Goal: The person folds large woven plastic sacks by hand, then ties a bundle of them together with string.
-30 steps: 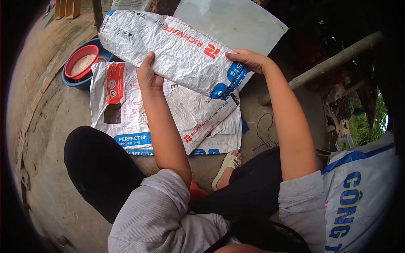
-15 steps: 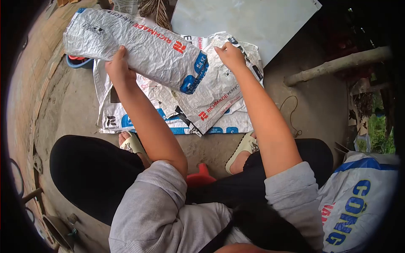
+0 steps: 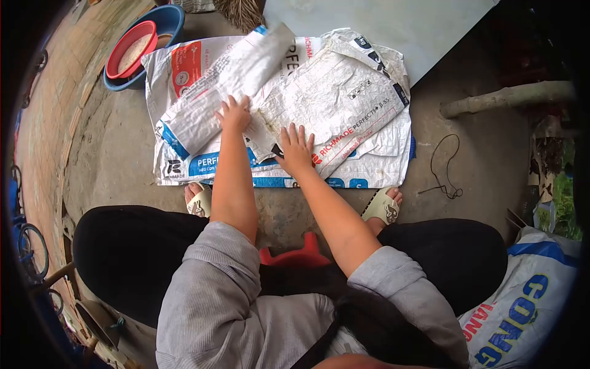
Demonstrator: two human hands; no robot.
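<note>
White printed sacks lie in a flat pile on the ground, a large unfolded-looking sack (image 3: 393, 166) at the bottom. A folded sack (image 3: 212, 92) rests slanted on the left side, its upper end blurred. My left hand (image 3: 235, 115) is on its right edge, fingers spread. My right hand (image 3: 296, 147) lies open, fingers spread, on the lower left part of another crumpled sack (image 3: 335, 92) with red and black print. The two hands are apart, with neither gripping anything.
A blue basin (image 3: 175, 24) holding a red bowl (image 3: 132, 49) stands at upper left. A grey board (image 3: 381, 31) lies at the top, a wooden pole (image 3: 504, 99) and thin cord (image 3: 444, 166) at right. A full sack (image 3: 522, 313) stands lower right; a red stool (image 3: 301, 252) is below me.
My left hand has lowered the folded sack onto the pile and loosened its grip. My right hand has moved down and left and opened flat. The view has shifted, showing the basin.
</note>
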